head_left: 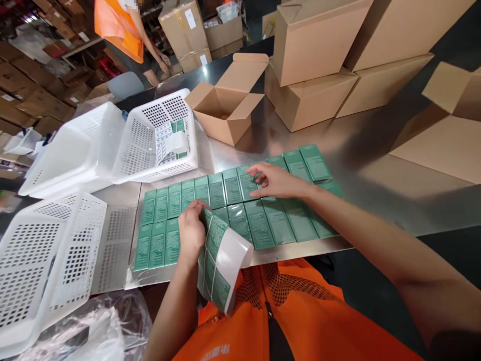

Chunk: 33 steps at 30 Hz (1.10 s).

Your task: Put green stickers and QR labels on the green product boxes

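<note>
Two rows of small green boxes (pixel 260 224) stand side by side along the table's near edge, with fine print on their upper faces. My left hand (pixel 191 231) is closed on a stack of green printed label sheets (pixel 216 238), held upright at the near edge. Thin bands cross the stack, and a white backing sheet (pixel 233 254) curls away from it. Over the back row is my right hand (pixel 276 180), its fingers loosely bent and apart from the thumb. I see nothing in it. Whether its fingertips touch the box beneath, I cannot tell.
A white basket (pixel 156 175) holds more label sheets, beside other white baskets at left. An open cardboard box (pixel 225 120) stands behind the rows. Closed cartons (pixel 319 45) are stacked back right, with another open carton (pixel 447 135) at right. A person in an orange vest (pixel 118 27) bends beyond the table.
</note>
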Motion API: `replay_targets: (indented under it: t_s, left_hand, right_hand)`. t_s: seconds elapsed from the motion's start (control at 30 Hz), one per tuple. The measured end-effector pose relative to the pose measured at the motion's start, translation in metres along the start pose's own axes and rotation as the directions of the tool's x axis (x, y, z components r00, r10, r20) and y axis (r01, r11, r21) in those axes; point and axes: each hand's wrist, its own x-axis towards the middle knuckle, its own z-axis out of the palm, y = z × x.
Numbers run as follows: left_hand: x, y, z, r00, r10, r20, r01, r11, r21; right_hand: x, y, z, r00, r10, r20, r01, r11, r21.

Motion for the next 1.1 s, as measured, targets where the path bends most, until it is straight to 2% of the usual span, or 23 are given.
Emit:
replay_targets:
  t_s: [0.13, 0.2, 0.27, 0.33, 0.4, 0.5, 0.6, 0.77, 0.87, 0.93, 1.0, 1.03, 1.1]
  left_hand:
    - [-0.005, 0.006, 0.004, 0.996, -0.008, -0.086, -0.003, 0.993, -0.119]
    - [-0.008, 0.010, 0.005, 0.992, 0.011, -0.127, -0.032, 0.986, -0.163]
    - [-0.011, 0.014, 0.005, 0.990, 0.032, -0.138, -0.059, 0.980, -0.189]
    - [-0.014, 0.016, 0.004, 0.991, 0.047, -0.122, -0.071, 0.977, -0.200]
    - [-0.017, 0.016, 0.002, 0.993, 0.052, -0.110, -0.075, 0.973, -0.218]
    - [-0.019, 0.016, 0.000, 0.990, 0.045, -0.132, -0.076, 0.968, -0.241]
    - [-0.020, 0.016, 0.000, 0.983, 0.040, -0.180, -0.082, 0.969, -0.235]
    - [-0.023, 0.021, 0.002, 0.943, 0.102, -0.316, -0.159, 0.974, -0.160]
    - [-0.026, 0.025, 0.004, 0.907, 0.169, -0.385, -0.226, 0.968, -0.106]
    - [-0.025, 0.026, 0.006, 0.898, 0.181, -0.401, -0.241, 0.965, -0.103]
    - [-0.022, 0.027, 0.006, 0.911, 0.155, -0.382, -0.225, 0.963, -0.145]
    - [-0.019, 0.027, 0.006, 0.921, 0.134, -0.365, -0.210, 0.961, -0.179]
    - [-0.011, 0.026, 0.006, 0.939, 0.091, -0.333, -0.179, 0.953, -0.243]
  right_hand:
    - [-0.040, -0.037, 0.017, 0.998, 0.029, -0.056, -0.012, 0.956, 0.293]
    - [-0.057, -0.052, 0.031, 0.994, 0.053, -0.091, -0.019, 0.941, 0.339]
    - [-0.067, -0.060, 0.045, 0.980, 0.087, -0.177, -0.023, 0.942, 0.334]
    - [-0.071, -0.061, 0.055, 0.958, 0.115, -0.263, -0.027, 0.948, 0.317]
    - [-0.071, -0.059, 0.063, 0.945, 0.135, -0.299, -0.033, 0.946, 0.322]
    - [-0.073, -0.057, 0.072, 0.926, 0.102, -0.363, 0.015, 0.952, 0.305]
    - [-0.077, -0.058, 0.079, 0.900, 0.044, -0.433, 0.085, 0.958, 0.274]
    - [-0.078, -0.062, 0.086, 0.904, 0.144, -0.403, 0.033, 0.916, 0.401]
    - [-0.077, -0.063, 0.086, 0.883, 0.123, -0.453, 0.068, 0.921, 0.383]
    - [-0.081, -0.062, 0.086, 0.843, 0.017, -0.537, 0.146, 0.954, 0.260]
    - [-0.089, -0.063, 0.085, 0.787, -0.238, -0.570, 0.306, 0.952, 0.025]
    - [-0.095, -0.064, 0.084, 0.750, -0.393, -0.533, 0.403, 0.909, -0.104]
    - [-0.109, -0.069, 0.079, 0.660, -0.655, -0.369, 0.600, 0.755, -0.265]
